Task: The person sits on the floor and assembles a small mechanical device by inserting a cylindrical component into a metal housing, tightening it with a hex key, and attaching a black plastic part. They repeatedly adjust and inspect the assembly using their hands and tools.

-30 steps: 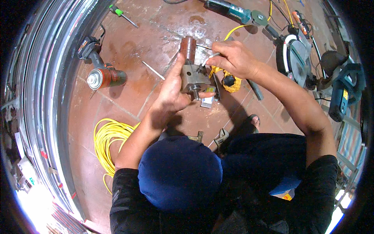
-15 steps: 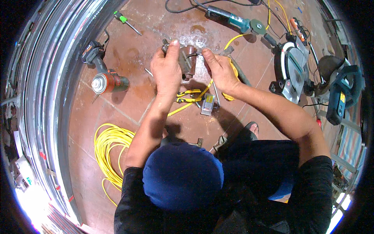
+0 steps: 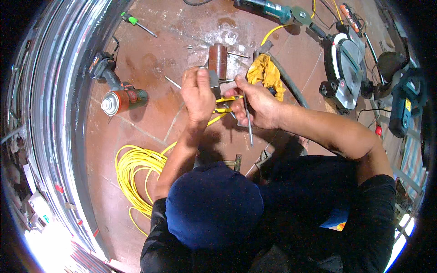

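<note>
My left hand (image 3: 199, 95) is closed around a grey metal block (image 3: 213, 83). A thin metal pin (image 3: 227, 81) sticks out from the block's right side. My right hand (image 3: 260, 103) pinches the outer end of that pin between thumb and fingers. Just beyond my hands a red-brown cylinder (image 3: 218, 61) rests on the tiled floor, with a metal rod (image 3: 238, 55) beside it. Another long rod (image 3: 249, 125) runs below my right fingers; whether they touch it I cannot tell. Yellow-handled pliers (image 3: 222, 110) are partly hidden beneath my hands.
A yellow cloth (image 3: 265, 75) and a grey bar (image 3: 291, 86) lie to the right, near a mitre saw (image 3: 343, 73). An angle grinder (image 3: 273, 12) is at the far side. On the left are a spray can (image 3: 123, 101), cordless drill (image 3: 107, 70), screwdriver (image 3: 139, 24) and coiled yellow cable (image 3: 136, 175).
Both hands have drawn back toward me, and the red-brown cylinder that was between them now shows fully beyond them. The grey block now faces the pin in my right fingers. The view shifted slightly.
</note>
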### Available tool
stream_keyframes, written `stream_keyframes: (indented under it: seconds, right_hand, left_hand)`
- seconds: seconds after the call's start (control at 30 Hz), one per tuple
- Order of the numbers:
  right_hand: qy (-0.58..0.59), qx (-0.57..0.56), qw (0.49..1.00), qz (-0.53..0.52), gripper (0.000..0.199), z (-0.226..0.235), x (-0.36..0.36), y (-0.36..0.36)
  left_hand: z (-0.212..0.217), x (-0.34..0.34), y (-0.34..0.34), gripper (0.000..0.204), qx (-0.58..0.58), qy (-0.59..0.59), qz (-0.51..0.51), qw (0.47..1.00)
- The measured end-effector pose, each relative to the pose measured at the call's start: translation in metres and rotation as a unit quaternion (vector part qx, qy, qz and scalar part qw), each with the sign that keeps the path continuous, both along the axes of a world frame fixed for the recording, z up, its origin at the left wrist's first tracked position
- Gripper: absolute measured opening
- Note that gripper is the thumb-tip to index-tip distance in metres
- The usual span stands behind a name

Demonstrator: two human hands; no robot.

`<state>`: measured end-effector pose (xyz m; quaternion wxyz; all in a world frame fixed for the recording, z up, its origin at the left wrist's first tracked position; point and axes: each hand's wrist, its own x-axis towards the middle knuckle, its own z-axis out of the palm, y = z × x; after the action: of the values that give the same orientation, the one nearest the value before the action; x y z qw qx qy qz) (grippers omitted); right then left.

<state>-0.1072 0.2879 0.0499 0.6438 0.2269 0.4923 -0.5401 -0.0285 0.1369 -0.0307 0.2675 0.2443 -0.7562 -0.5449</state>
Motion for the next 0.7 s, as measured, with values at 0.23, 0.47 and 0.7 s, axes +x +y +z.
stream_keyframes:
  seconds: [0.23, 0.47, 0.7]
  right_hand:
    - [0.132, -0.065, 0.989, -0.010, 0.043, 0.015, 0.018, -0.015]
    - [0.293, -0.070, 0.952, 0.052, 0.037, 0.033, 0.043, -0.020]
    - [0.293, -0.097, 0.951, 0.031, 0.041, 0.035, 0.052, -0.015]
  left_hand:
    - [-0.010, 0.014, 0.011, 0.049, 0.267, 0.125, 0.058, 0.954]
    - [0.004, 0.006, 0.012, 0.048, 0.396, 0.244, 0.046, 0.884]
    - [0.007, 0.007, 0.003, 0.047, 0.271, 0.221, 0.012, 0.937]
